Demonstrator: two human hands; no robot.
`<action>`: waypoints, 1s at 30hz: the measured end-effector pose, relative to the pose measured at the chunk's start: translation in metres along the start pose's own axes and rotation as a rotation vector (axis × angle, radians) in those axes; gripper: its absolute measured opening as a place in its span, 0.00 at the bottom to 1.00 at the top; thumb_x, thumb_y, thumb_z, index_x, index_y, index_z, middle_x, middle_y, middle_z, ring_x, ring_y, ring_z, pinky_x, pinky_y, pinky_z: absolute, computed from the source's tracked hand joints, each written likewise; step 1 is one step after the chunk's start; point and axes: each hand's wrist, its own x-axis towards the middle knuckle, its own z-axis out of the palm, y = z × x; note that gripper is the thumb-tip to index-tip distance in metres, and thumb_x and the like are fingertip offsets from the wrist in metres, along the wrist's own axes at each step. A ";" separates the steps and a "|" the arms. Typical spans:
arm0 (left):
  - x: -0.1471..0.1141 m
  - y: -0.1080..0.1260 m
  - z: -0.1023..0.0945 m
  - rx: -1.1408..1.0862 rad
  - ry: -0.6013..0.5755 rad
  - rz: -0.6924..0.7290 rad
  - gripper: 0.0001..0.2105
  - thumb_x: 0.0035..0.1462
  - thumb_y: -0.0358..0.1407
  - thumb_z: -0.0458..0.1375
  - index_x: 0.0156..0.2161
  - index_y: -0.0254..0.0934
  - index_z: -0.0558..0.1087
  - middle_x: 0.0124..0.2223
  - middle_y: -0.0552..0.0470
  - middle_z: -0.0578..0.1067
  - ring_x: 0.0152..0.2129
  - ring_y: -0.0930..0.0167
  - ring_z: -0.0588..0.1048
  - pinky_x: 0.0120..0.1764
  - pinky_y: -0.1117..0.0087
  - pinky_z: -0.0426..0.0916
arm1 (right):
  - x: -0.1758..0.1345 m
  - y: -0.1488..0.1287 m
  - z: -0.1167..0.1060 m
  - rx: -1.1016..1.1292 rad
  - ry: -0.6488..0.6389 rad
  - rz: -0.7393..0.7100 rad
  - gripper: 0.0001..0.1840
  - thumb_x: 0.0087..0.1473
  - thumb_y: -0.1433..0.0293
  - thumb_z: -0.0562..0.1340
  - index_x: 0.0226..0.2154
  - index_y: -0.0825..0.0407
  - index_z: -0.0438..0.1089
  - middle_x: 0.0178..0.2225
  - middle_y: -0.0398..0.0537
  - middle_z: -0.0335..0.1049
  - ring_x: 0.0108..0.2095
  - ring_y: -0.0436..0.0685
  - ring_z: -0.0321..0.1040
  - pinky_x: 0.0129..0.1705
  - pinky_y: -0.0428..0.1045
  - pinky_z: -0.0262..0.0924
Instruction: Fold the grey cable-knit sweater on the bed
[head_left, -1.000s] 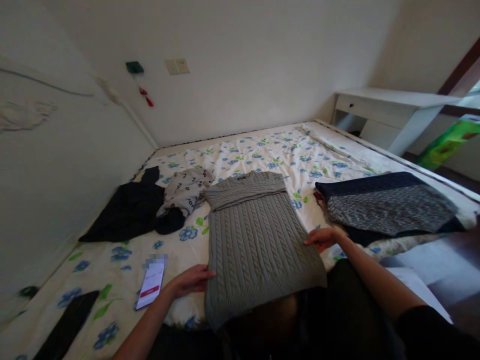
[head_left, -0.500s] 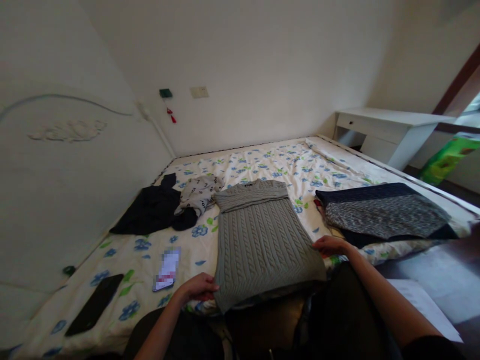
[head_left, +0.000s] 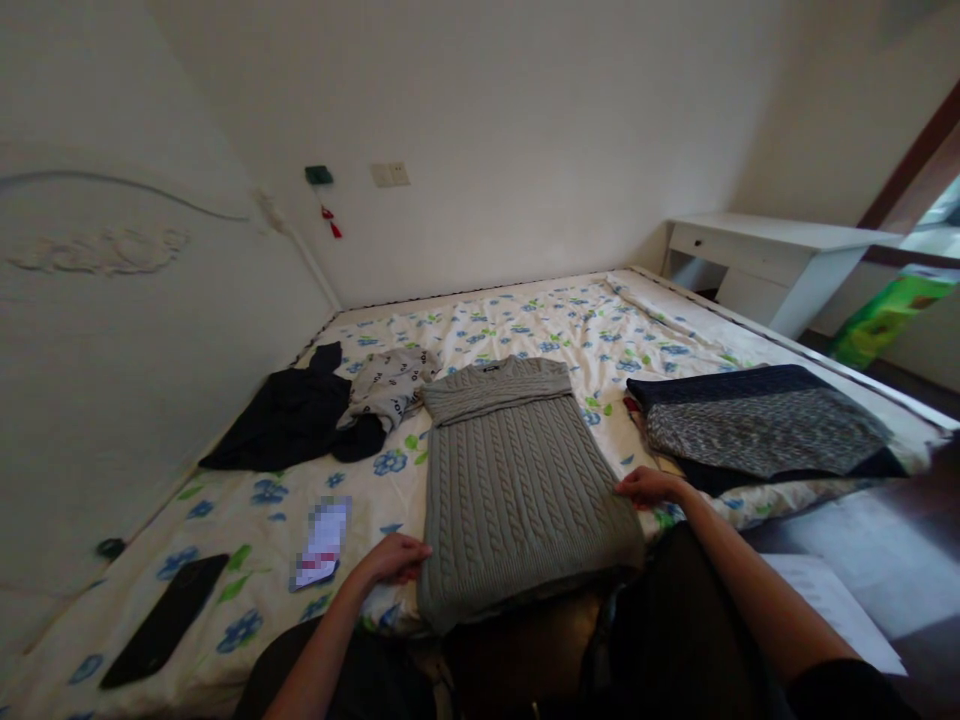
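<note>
**A:** Both hands are on the grey cable-knit sweater [head_left: 517, 480], which lies flat near the front edge of the bed [head_left: 525, 310], collar pointing to twelve o'clock.

**B:** And the grip?

**A:** The left hand [head_left: 394, 558] sits at the sweater's eight o'clock edge, fingers curled against the knit. The right hand [head_left: 649, 486] is at its three o'clock edge, fingers resting on the fabric. The hands are well apart, one on each side. Whether either one is really pinching the cloth, I can't tell.

**B:** What's around it?

**A:** At ten o'clock from the sweater, a dark garment [head_left: 281, 415] and a pale printed one [head_left: 386, 385] lie bunched just beside each other. At three o'clock, a folded navy and speckled-grey sweater [head_left: 757, 420] lies close beside the right hand. At eight o'clock, a small card [head_left: 322, 542] lies on the floral sheet, and further out a black phone [head_left: 165, 620]. A white worktop [head_left: 780, 240] stands past the bed at two o'clock.
</note>
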 end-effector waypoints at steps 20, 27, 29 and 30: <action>0.035 0.033 0.021 0.617 0.367 0.345 0.11 0.65 0.44 0.63 0.47 0.42 0.82 0.38 0.48 0.84 0.42 0.57 0.83 0.45 0.65 0.68 | 0.048 -0.018 -0.009 -0.579 0.489 -0.131 0.13 0.59 0.57 0.74 0.34 0.50 0.86 0.38 0.53 0.86 0.41 0.62 0.81 0.41 0.48 0.63; 0.034 0.034 0.012 0.593 0.640 0.181 0.16 0.76 0.46 0.51 0.54 0.42 0.78 0.43 0.45 0.87 0.43 0.57 0.85 0.42 0.65 0.69 | 0.063 -0.012 -0.015 -0.453 0.613 -0.155 0.16 0.64 0.57 0.69 0.37 0.53 0.86 0.36 0.54 0.86 0.41 0.62 0.81 0.42 0.48 0.65; 0.040 0.030 0.008 0.529 0.655 0.089 0.16 0.71 0.48 0.57 0.54 0.40 0.77 0.44 0.44 0.87 0.45 0.55 0.86 0.42 0.65 0.70 | 0.065 -0.008 -0.015 -0.422 0.568 -0.081 0.20 0.61 0.51 0.72 0.36 0.52 0.85 0.32 0.53 0.84 0.37 0.62 0.81 0.40 0.48 0.64; 0.044 0.028 0.007 0.487 0.645 0.064 0.17 0.68 0.47 0.61 0.53 0.39 0.77 0.45 0.43 0.88 0.46 0.54 0.86 0.44 0.64 0.72 | 0.067 -0.007 -0.015 -0.416 0.525 -0.068 0.21 0.59 0.50 0.74 0.34 0.51 0.85 0.30 0.52 0.83 0.36 0.61 0.80 0.39 0.48 0.64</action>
